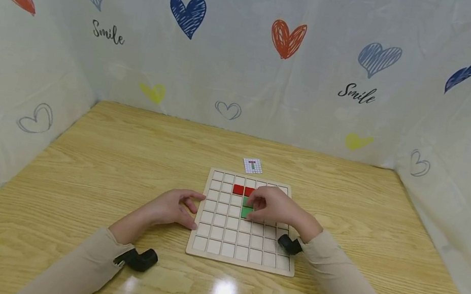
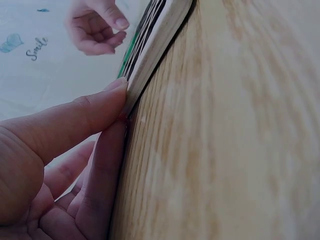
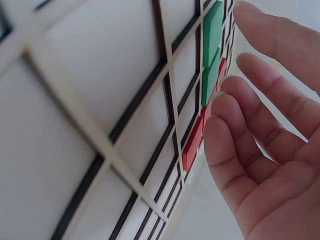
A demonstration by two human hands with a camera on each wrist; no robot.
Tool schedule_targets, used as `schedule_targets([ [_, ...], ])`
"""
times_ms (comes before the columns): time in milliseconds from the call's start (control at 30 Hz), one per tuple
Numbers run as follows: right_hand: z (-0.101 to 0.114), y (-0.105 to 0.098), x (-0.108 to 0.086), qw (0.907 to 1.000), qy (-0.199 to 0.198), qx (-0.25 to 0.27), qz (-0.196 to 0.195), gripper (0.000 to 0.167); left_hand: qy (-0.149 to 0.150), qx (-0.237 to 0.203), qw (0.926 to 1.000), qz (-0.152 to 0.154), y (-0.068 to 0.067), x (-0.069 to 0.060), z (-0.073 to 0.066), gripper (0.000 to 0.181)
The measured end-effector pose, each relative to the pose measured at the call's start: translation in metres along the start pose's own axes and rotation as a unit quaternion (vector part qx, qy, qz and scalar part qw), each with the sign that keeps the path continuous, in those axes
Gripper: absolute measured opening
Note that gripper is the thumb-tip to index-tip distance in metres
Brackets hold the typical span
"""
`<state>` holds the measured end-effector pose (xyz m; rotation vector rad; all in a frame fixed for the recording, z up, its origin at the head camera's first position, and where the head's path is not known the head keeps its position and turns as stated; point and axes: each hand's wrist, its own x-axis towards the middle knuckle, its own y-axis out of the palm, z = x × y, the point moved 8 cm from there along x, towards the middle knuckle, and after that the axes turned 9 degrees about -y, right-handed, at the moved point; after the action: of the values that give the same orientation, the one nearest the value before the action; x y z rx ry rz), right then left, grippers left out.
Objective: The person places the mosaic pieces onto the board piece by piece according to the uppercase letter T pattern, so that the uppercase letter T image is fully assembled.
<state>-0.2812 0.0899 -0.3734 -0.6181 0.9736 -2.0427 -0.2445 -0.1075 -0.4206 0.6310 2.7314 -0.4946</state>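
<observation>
A square wooden grid board [image 1: 214, 246] lies flat on the table. Red tiles [image 1: 238, 189] sit in cells of its second row, and two green tiles [image 1: 246, 213] stand in a column below them. My left hand [image 1: 171, 207] touches the board's left edge, its thumb and a finger spread along the rim. Over the green tiles hovers my right hand [image 1: 274, 205], which hides part of the grid. In the right wrist view that hand [image 3: 270, 125] has bent fingers and a thumb held apart, with no tile between them.
Just beyond the board's far edge lies a small card [image 1: 253, 166] printed with a T-shaped pattern on a grid. The wooden table [image 1: 134, 146] is enclosed by a white curtain [image 1: 228, 74] with hearts and lettering. A black wrist mount [image 1: 142, 260] sticks out from the left sleeve.
</observation>
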Motion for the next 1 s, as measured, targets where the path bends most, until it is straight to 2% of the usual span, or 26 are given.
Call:
schedule_targets([
  [533, -0.012, -0.022, -0.032, 0.9991, 0.017, -0.009, -0.037, 0.017, 0.000, -0.003, 1.0000, 0.004, 0.000, -0.001, -0.001, 0.070],
  [1000, -0.029, -0.032, -0.063, 0.9956, 0.065, -0.005, -0.068, 0.016, 0.004, -0.004, 1.0000, 0.007, 0.001, -0.002, -0.002, 0.070],
])
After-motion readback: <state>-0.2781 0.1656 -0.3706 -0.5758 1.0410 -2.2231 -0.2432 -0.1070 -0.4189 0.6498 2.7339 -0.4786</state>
